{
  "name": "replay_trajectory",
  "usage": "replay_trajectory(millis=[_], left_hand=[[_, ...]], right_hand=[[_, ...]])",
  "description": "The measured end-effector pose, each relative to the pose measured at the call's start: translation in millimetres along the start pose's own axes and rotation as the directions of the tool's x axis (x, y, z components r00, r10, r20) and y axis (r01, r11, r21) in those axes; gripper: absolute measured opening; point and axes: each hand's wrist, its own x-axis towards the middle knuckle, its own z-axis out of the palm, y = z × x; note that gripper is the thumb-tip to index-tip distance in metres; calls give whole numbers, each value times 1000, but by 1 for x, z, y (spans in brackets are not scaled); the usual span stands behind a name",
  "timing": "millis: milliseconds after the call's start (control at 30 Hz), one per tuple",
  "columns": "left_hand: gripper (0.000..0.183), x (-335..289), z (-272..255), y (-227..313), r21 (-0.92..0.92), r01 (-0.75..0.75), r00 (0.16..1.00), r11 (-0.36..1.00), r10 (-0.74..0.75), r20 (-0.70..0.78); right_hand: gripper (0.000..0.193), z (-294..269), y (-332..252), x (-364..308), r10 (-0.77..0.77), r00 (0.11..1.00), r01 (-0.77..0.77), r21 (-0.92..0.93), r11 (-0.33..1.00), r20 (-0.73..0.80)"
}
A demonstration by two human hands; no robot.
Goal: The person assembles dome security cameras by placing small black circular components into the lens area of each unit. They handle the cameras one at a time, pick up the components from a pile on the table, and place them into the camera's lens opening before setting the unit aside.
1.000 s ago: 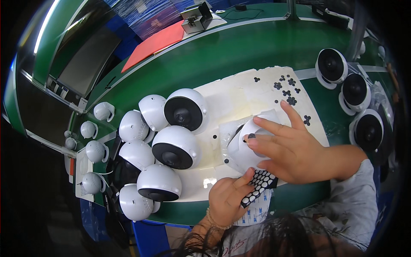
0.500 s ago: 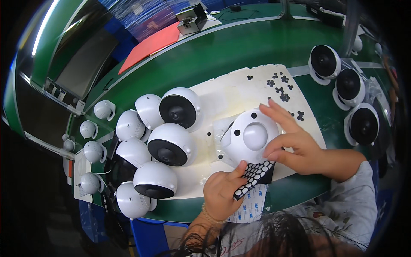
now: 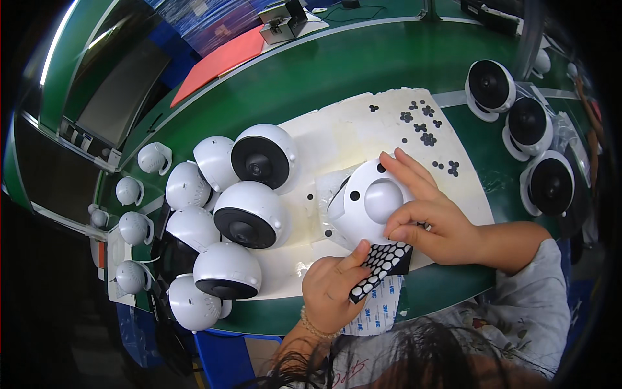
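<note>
At the left of the frame, a column of small white rounded devices (image 3: pixel 133 228) is seen on the green table (image 3: pixel 330 74), and above them, toward the upper left, a red sheet (image 3: pixel 217 68) is laid near a metallic box (image 3: pixel 278 30). Left of centre, white ball-shaped devices with black faces (image 3: pixel 249 212) are grouped closely, some of them set on a cream board (image 3: pixel 337 123); below the group, part of a blue bin (image 3: pixel 223 355) is shown at the lower edge. At the lower centre, a black sheet with white round spots (image 3: pixel 379 262) is clamped between thumb and fingers of the left hand (image 3: pixel 332 295), with a printed pale sheet (image 3: pixel 382 308) partly covered beneath it. Just above, near the middle of the frame, a white housing (image 3: pixel 369 211) is rested on translucent padding (image 3: pixel 324 211), and two black dots (image 3: pixel 354 196) are borne on its upper surface. Its right side is reached by the right hand (image 3: pixel 427 217), whose thumb and forefinger are brought together at the lower right edge; whether anything is pinched there cannot be told. The two hands are kept apart. Toward the upper right, clusters of black dots (image 3: pixel 427 139) are scattered on the board, and at the far right three white devices with black round faces (image 3: pixel 551 183) are lined up.
</note>
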Motion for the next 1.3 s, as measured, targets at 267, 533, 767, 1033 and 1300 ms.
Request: replay_trajectory(millis=[267, 533, 767, 1033, 1300], left_hand=[[30, -2, 2, -3, -49, -12, 999, 999, 10, -48], [24, 2, 4, 5, -103, 57, 994, 993, -66, -88], [28, 0, 6, 2, -79, 32, 992, 996, -41, -116], [27, -2, 8, 3, -103, 92, 989, 990, -103, -109], [27, -2, 7, 3, -90, 96, 991, 991, -103, -80]], right_hand=[[22, -8, 6, -13, -168, 984, 177, -348, 921, 58], [29, -8, 13, -27, -390, 917, 288, -528, 799, -89], [19, -4, 8, -22, -621, 780, 487, -544, 684, -82], [7, -17, 10, -19, -176, 979, 142, -267, 953, -107], [12, -22, 19, -11, -46, 996, 33, -167, 985, -75]])
